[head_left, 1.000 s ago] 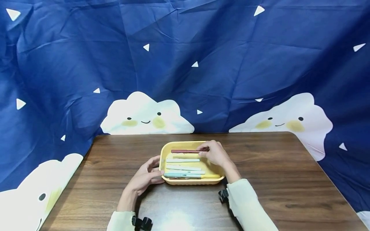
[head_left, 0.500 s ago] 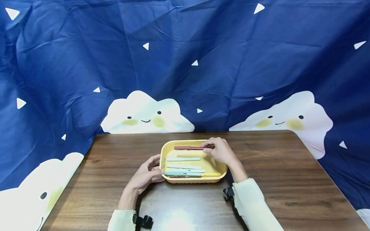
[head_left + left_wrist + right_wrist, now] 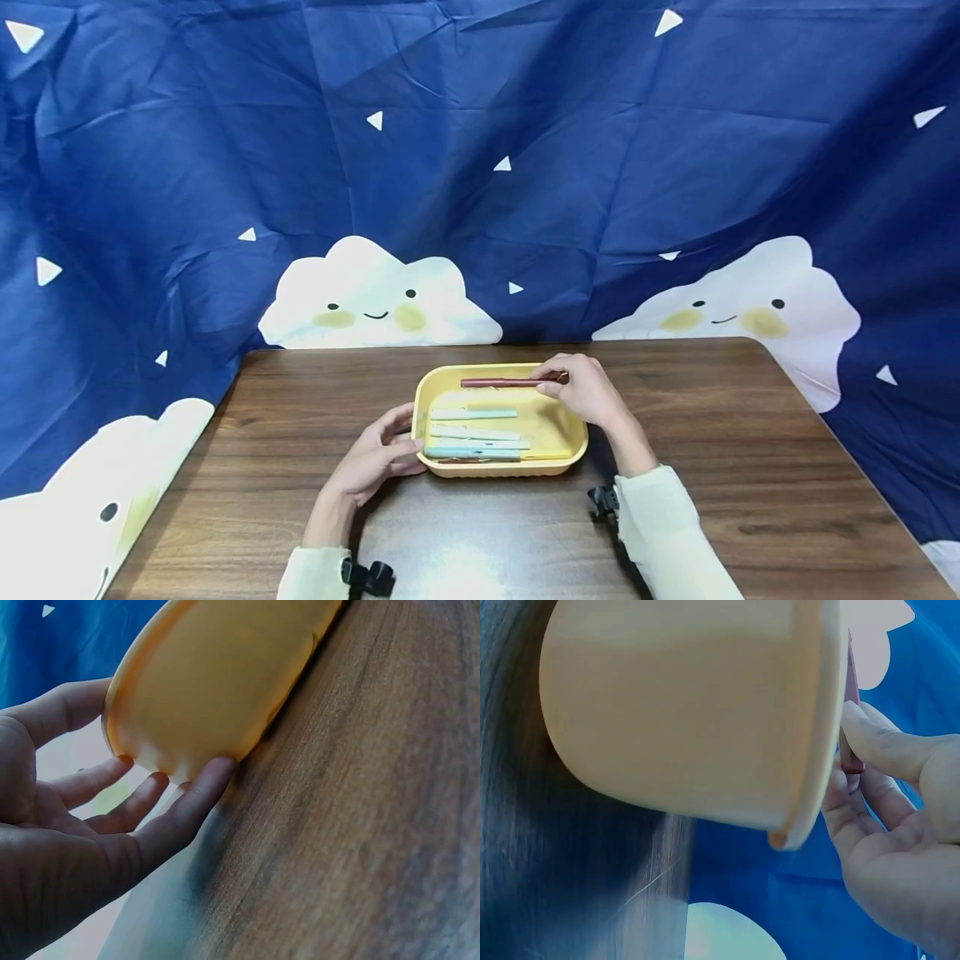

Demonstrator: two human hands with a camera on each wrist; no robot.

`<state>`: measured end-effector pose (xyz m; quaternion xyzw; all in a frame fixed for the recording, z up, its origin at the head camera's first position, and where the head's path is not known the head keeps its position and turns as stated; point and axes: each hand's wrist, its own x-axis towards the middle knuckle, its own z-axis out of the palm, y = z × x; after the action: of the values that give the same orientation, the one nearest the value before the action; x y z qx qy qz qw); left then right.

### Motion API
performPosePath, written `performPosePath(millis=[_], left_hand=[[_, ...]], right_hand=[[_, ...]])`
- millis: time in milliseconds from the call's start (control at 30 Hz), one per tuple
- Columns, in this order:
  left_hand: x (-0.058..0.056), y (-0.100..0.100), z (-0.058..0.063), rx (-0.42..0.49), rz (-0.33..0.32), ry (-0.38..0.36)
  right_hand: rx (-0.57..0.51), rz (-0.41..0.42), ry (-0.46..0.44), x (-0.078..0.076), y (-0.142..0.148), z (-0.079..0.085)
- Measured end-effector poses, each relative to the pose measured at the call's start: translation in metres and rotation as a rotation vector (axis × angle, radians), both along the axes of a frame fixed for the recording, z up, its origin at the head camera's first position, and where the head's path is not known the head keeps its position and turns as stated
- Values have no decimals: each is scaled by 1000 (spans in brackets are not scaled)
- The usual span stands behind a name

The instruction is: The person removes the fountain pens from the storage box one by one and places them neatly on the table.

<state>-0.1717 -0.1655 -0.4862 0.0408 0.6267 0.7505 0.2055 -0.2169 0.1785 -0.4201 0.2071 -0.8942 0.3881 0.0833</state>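
Observation:
A yellow plastic basket sits on the table, and several pale green and mint pens lie inside it. My right hand pinches a dark red pen near its right end, level above the far part of the basket. In the right wrist view, that pen shows between thumb and fingers beyond the basket's rim. My left hand touches the basket's left end from outside. Its fingers are spread, with the tips against the outer wall in the left wrist view.
A brown wooden table bears the basket. A yellow pen lies along the basket's near wall. Behind the table hangs a blue cloth with white clouds and triangles. Each wrist wears a small black camera.
My right hand has moved right and slightly up with the dark red pen, raising it within the basket's outline. The left hand stays at the basket's left end.

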Motion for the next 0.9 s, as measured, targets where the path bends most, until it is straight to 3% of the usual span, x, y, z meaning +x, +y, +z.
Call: performPosePath(millis=[900], left_hand=[[1,-1,2,1,-22,12]], right_hand=[[61,-82,-5,4,30,-2]])
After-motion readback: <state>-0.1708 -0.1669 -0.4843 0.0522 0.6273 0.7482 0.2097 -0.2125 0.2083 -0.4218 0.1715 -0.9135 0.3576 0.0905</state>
